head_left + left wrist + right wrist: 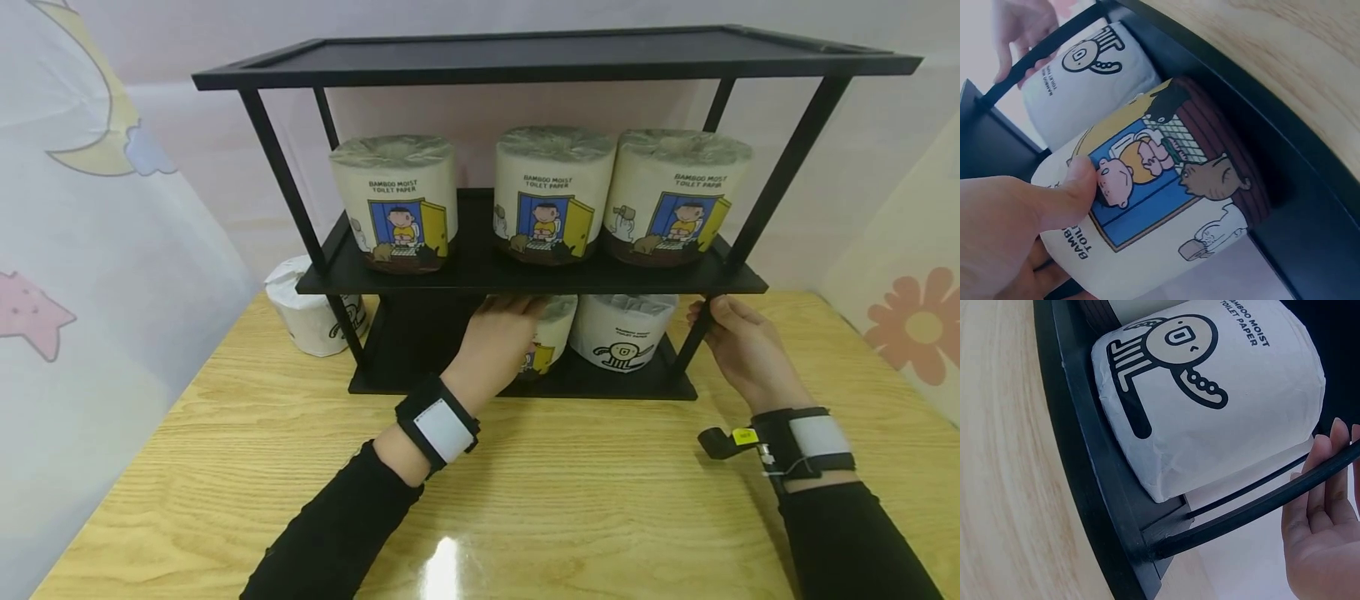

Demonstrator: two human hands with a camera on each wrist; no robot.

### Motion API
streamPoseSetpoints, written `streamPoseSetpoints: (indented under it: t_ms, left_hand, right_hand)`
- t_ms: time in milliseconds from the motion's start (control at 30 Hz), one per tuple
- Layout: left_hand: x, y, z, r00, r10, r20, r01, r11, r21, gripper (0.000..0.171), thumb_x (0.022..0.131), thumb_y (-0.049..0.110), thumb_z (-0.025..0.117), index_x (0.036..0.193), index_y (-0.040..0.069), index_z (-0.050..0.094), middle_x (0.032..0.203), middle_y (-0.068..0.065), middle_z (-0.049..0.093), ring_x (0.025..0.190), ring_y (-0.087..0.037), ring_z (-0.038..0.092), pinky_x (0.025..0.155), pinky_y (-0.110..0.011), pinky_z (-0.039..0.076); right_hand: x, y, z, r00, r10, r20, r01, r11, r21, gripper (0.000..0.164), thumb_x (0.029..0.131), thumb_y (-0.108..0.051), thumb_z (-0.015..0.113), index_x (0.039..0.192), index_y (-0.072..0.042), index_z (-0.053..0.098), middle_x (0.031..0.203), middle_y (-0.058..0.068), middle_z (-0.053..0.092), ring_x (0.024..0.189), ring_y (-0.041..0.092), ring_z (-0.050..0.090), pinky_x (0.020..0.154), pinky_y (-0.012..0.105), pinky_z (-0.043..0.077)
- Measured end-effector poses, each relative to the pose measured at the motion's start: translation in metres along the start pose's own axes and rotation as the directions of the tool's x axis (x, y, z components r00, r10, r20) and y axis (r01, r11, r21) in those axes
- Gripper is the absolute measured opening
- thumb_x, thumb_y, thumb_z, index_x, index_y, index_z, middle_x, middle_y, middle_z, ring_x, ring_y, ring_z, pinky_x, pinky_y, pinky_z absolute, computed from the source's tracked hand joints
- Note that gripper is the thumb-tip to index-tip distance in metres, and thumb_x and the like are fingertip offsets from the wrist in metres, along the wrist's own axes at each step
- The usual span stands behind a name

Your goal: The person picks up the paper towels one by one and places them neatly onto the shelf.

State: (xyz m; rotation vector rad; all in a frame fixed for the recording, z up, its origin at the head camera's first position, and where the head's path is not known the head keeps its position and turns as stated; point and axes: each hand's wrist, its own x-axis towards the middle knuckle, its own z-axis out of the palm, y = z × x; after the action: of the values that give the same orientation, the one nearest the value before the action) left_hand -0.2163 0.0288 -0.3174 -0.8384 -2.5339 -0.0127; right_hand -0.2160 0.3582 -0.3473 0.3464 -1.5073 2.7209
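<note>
My left hand (501, 342) grips a toilet paper roll (1147, 172) on the lower shelf of a black two-tier rack (517, 279). In the left wrist view the thumb presses on its printed front, which shows a blue door and a seated cartoon figure. The fingers go round behind the roll, partly hidden. Beside it on the right sits a white roll (624, 333) with a black line-drawn figure. At the rack's front right post (1272, 503), my right hand (750, 350) holds on, fingers behind the post and thumb on the near side.
Three picture-printed rolls stand on the upper shelf: a left one (397, 204), a middle one (551, 196) and a right one (671, 200). Another white roll (307, 312) leans on the wooden table (570, 492), behind the left post. A patterned backdrop (885, 208) surrounds the table.
</note>
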Motion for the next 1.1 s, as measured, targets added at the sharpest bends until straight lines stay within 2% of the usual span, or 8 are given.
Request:
streamPoseSetpoints:
  t_ms: [167, 433, 633, 833, 967, 1100]
  left_hand:
    - [0.0032, 0.0021, 0.0065, 0.998, 0.017, -0.053, -0.016, 1.000, 0.027, 0.056, 0.084, 0.026, 0.082, 0.134, 0.012, 0.061, 0.125, -0.003, 0.064, 0.114, -0.021, 0.060, 0.096, -0.034, 0.050]
    - [0.0084, 0.0021, 0.0058, 0.999, -0.032, -0.022, 0.032, 0.999, -0.021, 0.052, 0.084, 0.027, 0.082, 0.132, 0.015, 0.063, 0.118, -0.003, 0.067, 0.107, -0.021, 0.064, 0.089, -0.036, 0.054]
    - [0.0098, 0.0046, 0.0083, 0.998, -0.012, -0.055, 0.010, 0.999, -0.034, 0.050, 0.084, 0.024, 0.082, 0.129, 0.012, 0.063, 0.113, -0.003, 0.067, 0.104, -0.020, 0.064, 0.091, -0.036, 0.053]
    - [0.0074, 0.0041, 0.0080, 0.999, 0.012, -0.044, -0.012, 1.000, -0.017, 0.056, 0.085, 0.027, 0.081, 0.134, 0.012, 0.061, 0.124, -0.004, 0.065, 0.113, -0.022, 0.061, 0.098, -0.035, 0.050]
    - [0.0050, 0.0040, 0.0059, 1.000, 0.025, 0.000, -0.025, 1.000, -0.004, 0.062, 0.087, 0.032, 0.078, 0.140, 0.011, 0.056, 0.136, -0.004, 0.059, 0.122, -0.023, 0.057, 0.104, -0.037, 0.045]
    - [0.0007, 0.0046, 0.0019, 0.999, 0.014, 0.049, -0.014, 1.000, -0.002, 0.065, 0.089, 0.032, 0.076, 0.146, 0.012, 0.050, 0.145, -0.005, 0.052, 0.132, -0.024, 0.049, 0.109, -0.040, 0.040]
  right_hand:
    - [-0.0008, 0.0000, 0.0006, 1.000, -0.003, 0.001, 0.003, 1.000, 0.004, 0.016, 0.101, -0.005, 0.052, 0.096, 0.002, 0.065, 0.100, 0.010, 0.065, 0.098, 0.020, 0.058, 0.092, 0.024, 0.046]
    - [-0.0002, 0.0001, 0.0040, 1.000, -0.013, 0.004, 0.013, 1.000, 0.013, 0.016, 0.101, -0.005, 0.052, 0.096, 0.003, 0.066, 0.099, 0.010, 0.065, 0.098, 0.020, 0.059, 0.092, 0.025, 0.045]
    - [-0.0011, 0.0004, 0.0041, 1.000, -0.020, 0.003, 0.020, 1.000, 0.003, 0.018, 0.101, -0.005, 0.052, 0.100, 0.003, 0.068, 0.099, 0.010, 0.065, 0.098, 0.019, 0.059, 0.091, 0.024, 0.045]
    - [-0.0016, 0.0002, 0.0034, 1.000, -0.015, -0.006, 0.015, 1.000, 0.011, 0.018, 0.101, -0.005, 0.052, 0.101, 0.004, 0.067, 0.100, 0.011, 0.065, 0.098, 0.020, 0.059, 0.091, 0.025, 0.046]
    - [-0.0023, 0.0000, 0.0026, 1.000, -0.013, -0.002, 0.013, 1.000, 0.012, 0.018, 0.101, -0.005, 0.051, 0.105, 0.004, 0.067, 0.101, 0.011, 0.064, 0.099, 0.020, 0.059, 0.091, 0.024, 0.046]
    - [-0.0020, 0.0003, 0.0031, 1.000, -0.015, -0.005, 0.015, 1.000, 0.024, 0.018, 0.101, -0.004, 0.051, 0.102, 0.004, 0.067, 0.100, 0.011, 0.065, 0.097, 0.020, 0.060, 0.091, 0.024, 0.046]
